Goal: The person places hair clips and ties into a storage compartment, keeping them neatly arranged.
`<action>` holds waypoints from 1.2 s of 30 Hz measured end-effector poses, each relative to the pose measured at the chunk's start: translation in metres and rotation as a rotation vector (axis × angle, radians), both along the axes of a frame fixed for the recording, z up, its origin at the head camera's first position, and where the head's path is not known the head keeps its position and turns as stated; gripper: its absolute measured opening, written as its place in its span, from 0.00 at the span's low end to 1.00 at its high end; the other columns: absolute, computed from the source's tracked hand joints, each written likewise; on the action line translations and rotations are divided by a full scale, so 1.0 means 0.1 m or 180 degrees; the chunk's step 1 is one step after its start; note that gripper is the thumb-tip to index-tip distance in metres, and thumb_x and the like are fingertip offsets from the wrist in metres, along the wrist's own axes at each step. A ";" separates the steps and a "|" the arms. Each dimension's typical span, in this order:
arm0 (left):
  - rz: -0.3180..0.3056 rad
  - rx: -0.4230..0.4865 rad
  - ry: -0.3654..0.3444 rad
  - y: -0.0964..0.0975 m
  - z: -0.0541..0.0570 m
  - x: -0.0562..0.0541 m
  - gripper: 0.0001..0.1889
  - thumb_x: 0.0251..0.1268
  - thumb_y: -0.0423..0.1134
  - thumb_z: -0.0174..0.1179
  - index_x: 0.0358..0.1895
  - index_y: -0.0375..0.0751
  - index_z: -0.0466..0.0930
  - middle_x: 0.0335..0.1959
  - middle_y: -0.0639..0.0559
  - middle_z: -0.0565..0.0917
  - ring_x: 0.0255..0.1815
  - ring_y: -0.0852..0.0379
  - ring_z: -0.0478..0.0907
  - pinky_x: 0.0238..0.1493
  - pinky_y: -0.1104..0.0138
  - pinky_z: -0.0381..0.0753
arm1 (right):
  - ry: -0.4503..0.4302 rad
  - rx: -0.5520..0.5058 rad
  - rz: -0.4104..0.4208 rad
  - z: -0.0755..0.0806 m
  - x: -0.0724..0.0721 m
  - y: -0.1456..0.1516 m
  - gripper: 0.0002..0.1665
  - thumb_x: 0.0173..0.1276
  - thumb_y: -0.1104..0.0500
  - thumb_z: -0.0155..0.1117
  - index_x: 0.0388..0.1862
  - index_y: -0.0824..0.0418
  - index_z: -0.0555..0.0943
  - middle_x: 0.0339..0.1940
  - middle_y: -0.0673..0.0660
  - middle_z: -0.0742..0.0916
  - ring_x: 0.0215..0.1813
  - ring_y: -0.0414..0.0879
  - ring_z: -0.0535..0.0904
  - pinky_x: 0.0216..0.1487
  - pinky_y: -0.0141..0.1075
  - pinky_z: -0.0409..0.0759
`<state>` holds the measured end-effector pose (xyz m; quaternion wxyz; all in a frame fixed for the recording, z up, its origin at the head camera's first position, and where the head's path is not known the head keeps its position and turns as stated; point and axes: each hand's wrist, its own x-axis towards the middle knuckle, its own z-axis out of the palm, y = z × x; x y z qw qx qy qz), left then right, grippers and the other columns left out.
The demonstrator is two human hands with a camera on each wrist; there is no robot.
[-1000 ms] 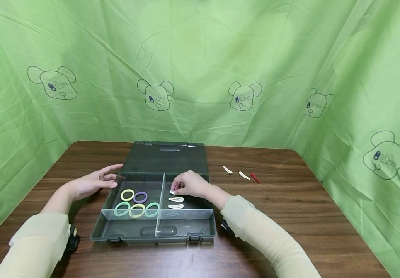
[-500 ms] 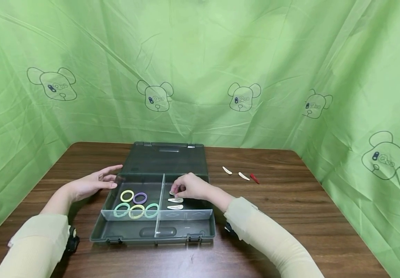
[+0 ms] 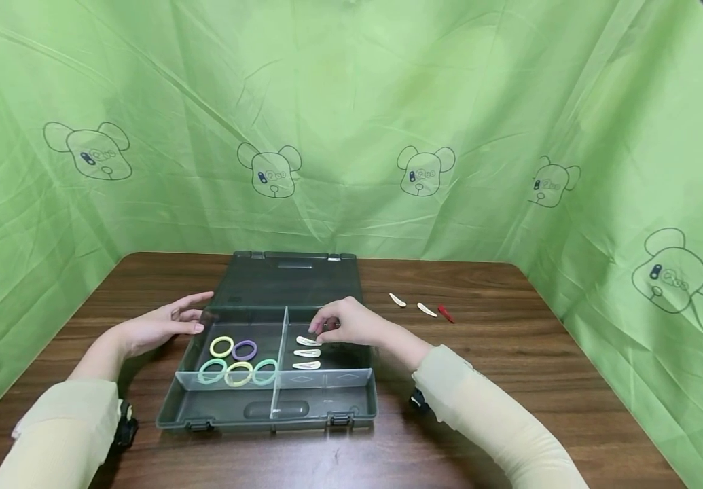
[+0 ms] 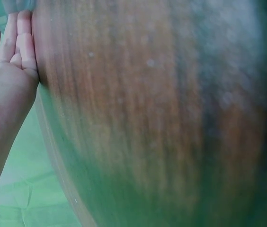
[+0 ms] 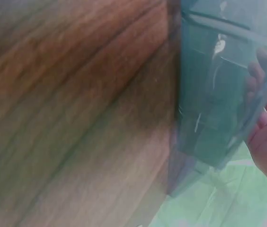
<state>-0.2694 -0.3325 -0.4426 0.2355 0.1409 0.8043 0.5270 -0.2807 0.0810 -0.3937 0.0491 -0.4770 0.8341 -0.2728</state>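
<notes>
My left hand [image 3: 154, 331] is at the left wall of a grey plastic organizer box [image 3: 175, 401], fingers extended and fingertips right at its rim. In the box's right back compartment, three white snap hair clips lie in a column: a rear clip [image 3: 308, 341], a middle clip [image 3: 307, 353] and a front clip [image 3: 306, 365]. Just right of the rear clip hovers my right hand [image 3: 354, 322], fingers loosely bent and apart, thumb tip close to the clip's end. The left back compartment holds several hair ties, among them a purple tie [image 3: 244, 359] and a yellow one. Through the box wall, the right wrist view shows my right hand's fingers.
On the table [image 3: 479, 380], right of the box, lie two white hair clips, a left one [image 3: 397, 299] and a right one [image 3: 427, 310], beside a red clip [image 3: 445, 313]. The box's lid [image 3: 290, 282] lies folded back behind it. Green cloth [image 3: 351, 122] hangs around the table.
My right hand has let go of the rear white clip and drawn back slightly up and to the right. That clip now lies in the compartment. The left hand has kept its place.
</notes>
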 end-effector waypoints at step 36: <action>0.0092 -0.0208 0.0229 0.05 0.13 -0.01 0.38 0.66 0.40 0.57 0.74 0.44 0.47 0.63 0.31 0.67 0.57 0.52 0.74 0.51 0.68 0.74 | -0.0142 -0.0562 -0.0672 0.29 -0.04 0.93 0.07 0.63 0.55 0.66 0.41 0.51 0.85 0.33 0.44 0.87 0.29 0.40 0.77 0.31 0.35 0.76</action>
